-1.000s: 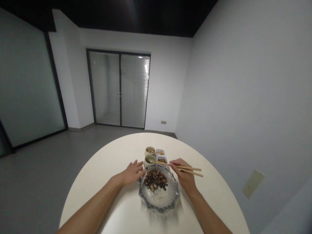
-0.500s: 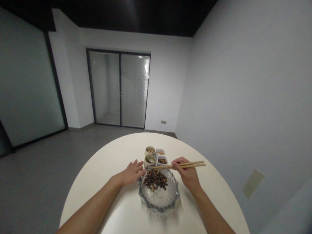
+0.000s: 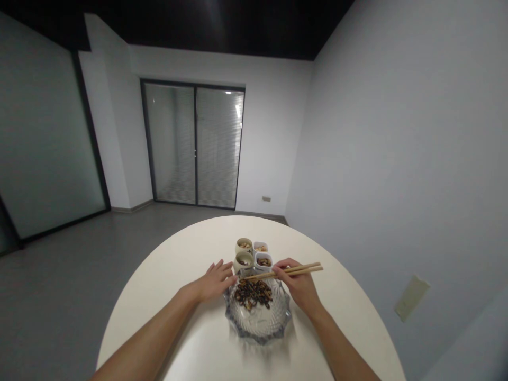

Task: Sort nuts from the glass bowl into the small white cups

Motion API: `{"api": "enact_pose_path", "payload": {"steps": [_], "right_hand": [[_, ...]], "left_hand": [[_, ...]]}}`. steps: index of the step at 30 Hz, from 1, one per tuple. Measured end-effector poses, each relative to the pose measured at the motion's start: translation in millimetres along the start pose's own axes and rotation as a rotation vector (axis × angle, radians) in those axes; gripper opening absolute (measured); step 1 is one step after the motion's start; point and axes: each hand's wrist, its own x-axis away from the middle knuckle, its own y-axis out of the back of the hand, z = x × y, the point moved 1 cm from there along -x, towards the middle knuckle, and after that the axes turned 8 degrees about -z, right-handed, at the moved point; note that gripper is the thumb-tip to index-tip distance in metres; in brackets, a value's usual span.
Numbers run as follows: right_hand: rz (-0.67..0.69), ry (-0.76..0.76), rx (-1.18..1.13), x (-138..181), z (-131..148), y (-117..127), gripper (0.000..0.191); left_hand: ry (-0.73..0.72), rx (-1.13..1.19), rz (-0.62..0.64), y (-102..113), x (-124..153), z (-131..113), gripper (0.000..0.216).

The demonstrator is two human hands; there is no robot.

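A scalloped clear glass bowl (image 3: 262, 328) sits near the front of the table, with a heap of dark, seed-like pieces (image 3: 252, 294) in its far half. My right hand (image 3: 297, 286) grips a pair of wooden chopsticks (image 3: 296, 271), whose tips point left over the far edge of the heap. Whether anything is between the tips is too small to tell. My left hand (image 3: 216, 280) lies at the bowl's left rim with its fingers spread, the thumb against the rim. Just behind the bowl stand a beige cup (image 3: 243, 269) and a white square dish (image 3: 264, 268) of brown pieces.
Farther back are a second beige cup (image 3: 243, 252) with pale pieces and another white dish (image 3: 261, 243) with light pieces. All stand on a round white table (image 3: 190, 338). A wall (image 3: 397, 159) rises to the right, and glass doors (image 3: 194, 143) are at the back.
My right hand has shifted left with the chopsticks, and their tips have come left and slightly down, closer over the heap. The left hand stays where it was.
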Motion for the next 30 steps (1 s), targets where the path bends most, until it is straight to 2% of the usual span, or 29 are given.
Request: {"api": "enact_pose_path", "payload": {"steps": [18, 30], "right_hand": [[-0.055, 0.017, -0.064, -0.7, -1.0, 1.1, 0.027], [-0.217, 0.176, -0.022, 1.0, -3.2, 0.4, 0.013]], "left_hand": [[0.004, -0.008, -0.007, 0.5, 1.5, -0.1, 0.055], [0.003, -0.011, -0.001, 4.7, 3.2, -4.2, 0.056]]}}
